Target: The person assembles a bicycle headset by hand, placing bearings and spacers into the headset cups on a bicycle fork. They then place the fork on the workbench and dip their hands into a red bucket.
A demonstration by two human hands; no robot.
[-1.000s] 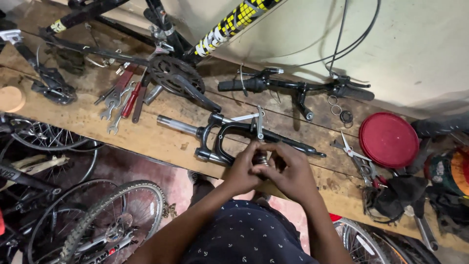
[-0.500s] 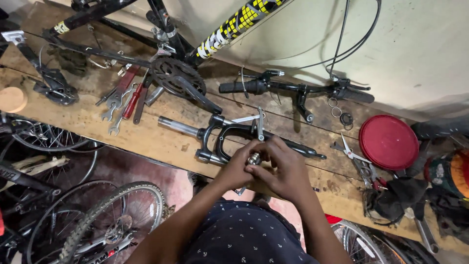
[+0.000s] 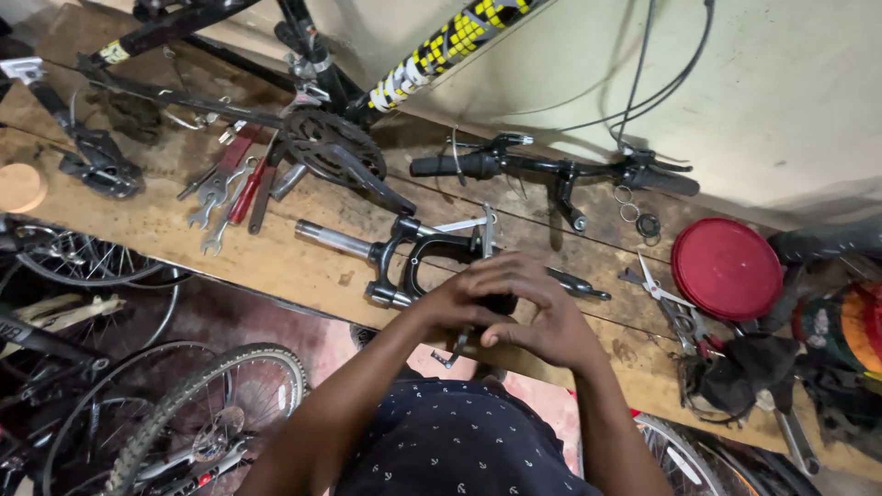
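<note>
Though mostly hidden, part (image 3: 452,349) between fingers (image 3: 501,280).

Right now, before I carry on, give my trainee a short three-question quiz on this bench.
1. True or false: both hands are closed together around a small dark part.
2. What lies on the wooden bench just beyond the hands? A) a saw B) a bicycle fork C) a helmet
3. Which colour is the round lid near the bench's right end?

Key:
1. True: the left hand and right hand meet over the small dark part, which they mostly hide.
2. B, the bicycle fork.
3. Red, the round lid, beside the scissors.
</note>
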